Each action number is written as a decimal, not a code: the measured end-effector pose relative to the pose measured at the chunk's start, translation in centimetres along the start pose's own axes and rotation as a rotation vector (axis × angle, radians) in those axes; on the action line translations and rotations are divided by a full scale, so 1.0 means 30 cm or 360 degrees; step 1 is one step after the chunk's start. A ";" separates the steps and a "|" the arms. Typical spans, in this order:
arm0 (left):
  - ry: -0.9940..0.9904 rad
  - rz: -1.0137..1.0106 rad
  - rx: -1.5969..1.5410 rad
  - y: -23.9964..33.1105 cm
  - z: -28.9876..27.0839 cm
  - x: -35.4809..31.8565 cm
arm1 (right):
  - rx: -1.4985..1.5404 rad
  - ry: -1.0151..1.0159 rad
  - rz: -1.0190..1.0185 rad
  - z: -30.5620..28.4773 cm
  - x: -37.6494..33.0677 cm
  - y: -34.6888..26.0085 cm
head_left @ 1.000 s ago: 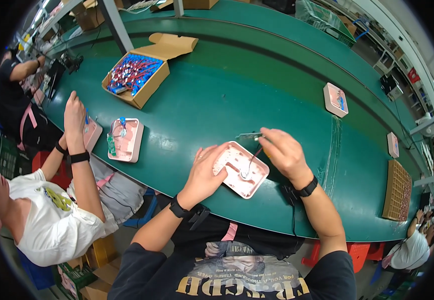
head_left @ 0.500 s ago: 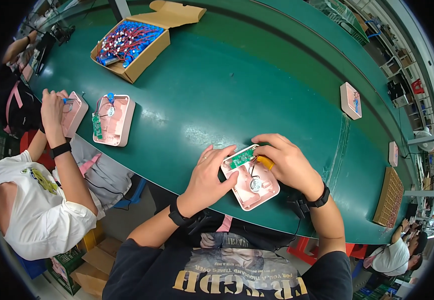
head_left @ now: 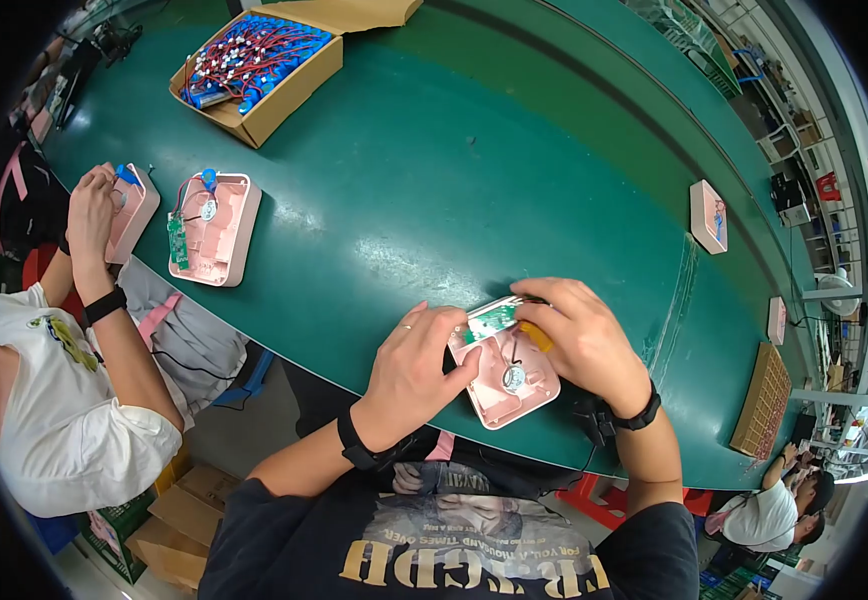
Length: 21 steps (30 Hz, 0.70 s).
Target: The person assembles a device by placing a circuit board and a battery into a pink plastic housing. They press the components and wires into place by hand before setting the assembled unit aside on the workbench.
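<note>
A pink plastic housing [head_left: 517,405] lies open side up at the near edge of the bench, in front of me. My left hand [head_left: 416,362] grips its left side, thumb over the rim. A green circuit board [head_left: 492,320] is tilted up at the housing's far end. The fingers of my right hand [head_left: 582,335] close on the board's right end; their tips are partly hidden. Beneath that hand shows a yellow piece [head_left: 535,336], mostly covered. Dark wires run to a round silver part [head_left: 514,377] inside the housing.
Left of me are another pink housing [head_left: 237,235] with board and wires, and a co-worker's hand [head_left: 92,215] at a third. A cardboard box [head_left: 284,118] of blue wired cells stands farther back. At right are a pink housing [head_left: 706,215] and a divided brown tray [head_left: 762,400].
The circuit board has tipped up from lying flatter in the housing, with my right fingers at its end. My left hand stays on the housing. The whole view has shifted slightly.
</note>
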<state>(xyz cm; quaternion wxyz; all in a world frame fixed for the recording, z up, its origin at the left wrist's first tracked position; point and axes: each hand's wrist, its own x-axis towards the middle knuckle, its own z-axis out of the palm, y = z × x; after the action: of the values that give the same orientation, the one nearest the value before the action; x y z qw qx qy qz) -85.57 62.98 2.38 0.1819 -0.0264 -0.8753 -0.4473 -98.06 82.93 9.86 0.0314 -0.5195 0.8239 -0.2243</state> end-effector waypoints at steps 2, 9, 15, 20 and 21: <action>0.0028 0.0033 -0.0001 0.000 0.004 -0.001 | 0.0090 0.0003 0.0055 -0.004 -0.023 0.003; 0.0018 0.0087 -0.0012 -0.008 0.002 0.003 | 0.0169 0.0017 0.0131 0.018 -0.014 -0.017; 0.0006 0.0101 0.0028 -0.003 -0.003 0.003 | 0.0190 -0.0058 0.0193 0.009 -0.001 -0.017; 0.0033 0.0119 0.0029 -0.007 0.001 0.005 | 0.0065 -0.0086 0.0157 0.027 0.001 -0.024; 0.0035 0.0112 0.0032 -0.005 0.000 0.006 | 0.0063 -0.0082 0.0162 0.033 0.001 -0.025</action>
<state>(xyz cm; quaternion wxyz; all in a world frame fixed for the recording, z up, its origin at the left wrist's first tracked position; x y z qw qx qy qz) -85.79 62.89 2.34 0.2074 -0.0503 -0.8762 -0.4321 -97.16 82.30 9.27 0.0742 -0.4820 0.8435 -0.2253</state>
